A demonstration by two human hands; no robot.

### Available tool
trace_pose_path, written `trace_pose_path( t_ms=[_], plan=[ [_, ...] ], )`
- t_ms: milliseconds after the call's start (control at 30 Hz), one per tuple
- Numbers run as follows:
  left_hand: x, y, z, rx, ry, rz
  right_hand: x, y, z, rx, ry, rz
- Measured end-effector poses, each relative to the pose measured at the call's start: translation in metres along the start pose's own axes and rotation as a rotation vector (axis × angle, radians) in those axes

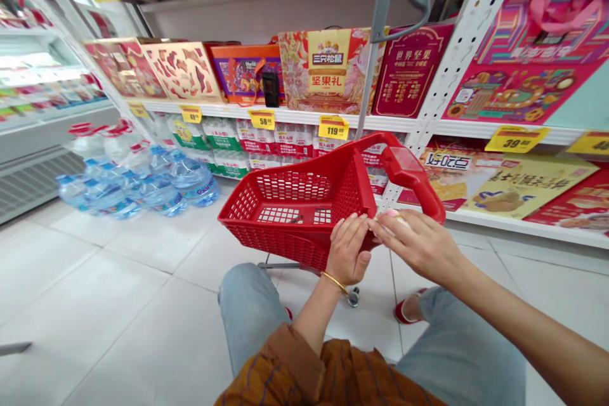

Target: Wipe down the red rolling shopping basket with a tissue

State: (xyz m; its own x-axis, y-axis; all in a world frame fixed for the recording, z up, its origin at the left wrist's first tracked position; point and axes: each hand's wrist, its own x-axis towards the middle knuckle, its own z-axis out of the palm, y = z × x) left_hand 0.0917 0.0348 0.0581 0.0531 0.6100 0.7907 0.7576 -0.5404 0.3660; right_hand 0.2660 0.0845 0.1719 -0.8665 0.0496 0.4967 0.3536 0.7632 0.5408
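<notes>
A red plastic shopping cart (304,254) stands in front of me, its basket pointing left and its thick handle (413,177) at the right. My left hand (348,247), with a gold bangle at the wrist, rests on the rim of the cart's back panel, fingers laid over the edge. Just right of it, my right hand (412,238) is at the same rim below the handle, its fingers bent round a small whitish-pink thing, perhaps a cloth or tissue. The basket shows its bare grid floor.
Shelves (295,115) with gift boxes (328,70) and packed water bottles run behind the cart. Large blue water bottles (162,193) stand on the floor at the left, near a chilled cabinet (42,158). A grey hook (404,3) hangs above the cart.
</notes>
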Motion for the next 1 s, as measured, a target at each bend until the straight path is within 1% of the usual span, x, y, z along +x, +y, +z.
trace_pose_path(
  t_ms=[233,400,500,600,667,733,833,1000],
  plan=[
    [0.002,0.003,0.001,0.032,-0.061,-0.003,-0.02,0.012,-0.003,0.017,0.005,0.037],
    [0.001,0.006,0.004,0.011,-0.048,-0.034,-0.03,0.016,-0.01,-0.016,-0.023,0.098],
    [0.001,0.012,0.006,-0.006,-0.024,-0.078,-0.024,0.007,-0.009,-0.026,-0.031,0.121],
    [0.0,0.015,0.006,-0.016,0.004,-0.086,-0.013,-0.01,-0.002,0.008,-0.034,0.139],
    [-0.001,0.014,0.006,-0.015,0.017,-0.068,-0.009,-0.019,0.005,0.029,-0.009,0.155],
    [-0.002,0.012,0.005,-0.013,0.012,-0.049,-0.008,-0.022,0.011,0.033,0.043,0.15],
    [-0.003,0.007,0.003,-0.025,0.0,-0.025,-0.012,-0.015,0.015,0.025,0.096,0.096],
    [-0.001,0.004,0.0,-0.061,-0.011,-0.007,-0.019,0.006,0.011,0.049,0.09,0.03]
  ],
)
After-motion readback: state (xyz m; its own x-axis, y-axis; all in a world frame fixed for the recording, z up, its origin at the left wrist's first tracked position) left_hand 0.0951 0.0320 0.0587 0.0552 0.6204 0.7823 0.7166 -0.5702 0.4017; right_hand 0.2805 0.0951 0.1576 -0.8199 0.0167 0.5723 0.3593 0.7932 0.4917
